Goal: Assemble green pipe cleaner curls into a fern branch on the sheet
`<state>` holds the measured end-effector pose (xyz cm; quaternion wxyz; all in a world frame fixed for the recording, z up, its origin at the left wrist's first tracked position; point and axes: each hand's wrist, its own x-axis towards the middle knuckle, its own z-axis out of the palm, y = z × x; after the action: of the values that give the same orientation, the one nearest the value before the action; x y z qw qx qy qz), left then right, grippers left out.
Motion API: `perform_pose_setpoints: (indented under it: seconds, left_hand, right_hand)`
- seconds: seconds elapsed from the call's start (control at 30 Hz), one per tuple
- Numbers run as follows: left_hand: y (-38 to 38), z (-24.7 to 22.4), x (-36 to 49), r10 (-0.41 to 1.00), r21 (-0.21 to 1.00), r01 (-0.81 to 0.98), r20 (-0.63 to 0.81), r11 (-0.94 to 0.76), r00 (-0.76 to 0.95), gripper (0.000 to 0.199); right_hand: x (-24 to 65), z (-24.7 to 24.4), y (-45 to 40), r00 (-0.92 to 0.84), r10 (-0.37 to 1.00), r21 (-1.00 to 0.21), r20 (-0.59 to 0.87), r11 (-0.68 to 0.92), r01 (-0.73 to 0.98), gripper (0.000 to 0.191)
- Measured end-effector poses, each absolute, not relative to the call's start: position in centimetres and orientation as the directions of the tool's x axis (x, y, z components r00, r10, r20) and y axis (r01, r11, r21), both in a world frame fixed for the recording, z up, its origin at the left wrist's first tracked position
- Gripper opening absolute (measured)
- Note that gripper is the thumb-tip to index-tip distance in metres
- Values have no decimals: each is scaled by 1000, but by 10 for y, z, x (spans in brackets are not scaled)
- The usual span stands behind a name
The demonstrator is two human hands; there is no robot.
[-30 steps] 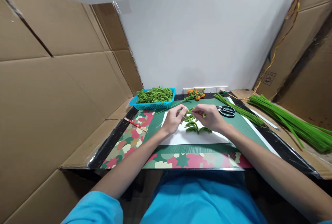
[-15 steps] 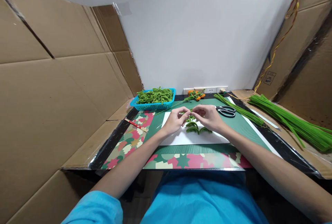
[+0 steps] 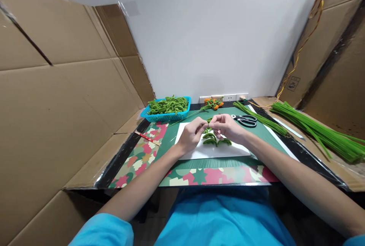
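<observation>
Above a white sheet of paper (image 3: 239,151), my left hand (image 3: 191,135) and my right hand (image 3: 228,129) meet with thumbs and forefingers pinched together. Green fuzzy pipe cleaner (image 3: 209,119) shows right at their fingertips, and both pinches seem to be on it; its full shape is hidden by the fingers. Just below the hands, several curved green pipe-cleaner leaves (image 3: 210,142) lie on the paper. Scissors with black handles (image 3: 247,121) rest to the right of my right hand.
A blue basket (image 3: 168,117) full of bent green pieces stands at the back left. Orange pipe-cleaner flowers (image 3: 217,104) lie behind my hands. Bundles of straight green pipe cleaners (image 3: 316,130) are on the right, near a white pen-like tool (image 3: 289,129). A red stick (image 3: 146,138) lies left. Cardboard walls flank the table.
My left hand has turned so its back shows more, and the right fingers have shifted their pinch slightly. The whole view has moved a little; the things on the table stay put.
</observation>
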<state>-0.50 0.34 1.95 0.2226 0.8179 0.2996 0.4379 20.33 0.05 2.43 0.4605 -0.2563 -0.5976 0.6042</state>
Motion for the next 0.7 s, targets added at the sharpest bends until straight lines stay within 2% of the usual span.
perform_pose_setpoints:
  seconds: [0.1,0.17,0.23,0.27,0.33,0.47,0.7]
  left_hand:
    - [5,16,-1,747,728,249,510,-639,426,38]
    - [8,15,-1,780,793,211,445,-572,441,41]
    - [13,14,-2,800,843,181,382,-507,463,44]
    - [15,13,-2,806,862,170,353,-478,475,45]
    - [18,12,-4,814,892,155,302,-425,496,46]
    - [22,11,-4,820,924,138,238,-355,520,49]
    - [18,11,-4,824,913,142,267,-382,499,43]
  right_hand:
    - [207,22,3,-406,862,-946,302,220,-238,40]
    - [209,19,4,-375,824,-898,424,438,-53,35]
    - [211,16,4,-364,736,-719,570,662,213,29]
    - [212,14,4,-370,690,-613,622,723,317,27]
    - [213,11,4,-384,636,-491,669,766,414,21]
    - [216,6,6,-423,588,-366,689,786,498,18]
    - [221,1,13,-452,568,-254,688,772,583,22]
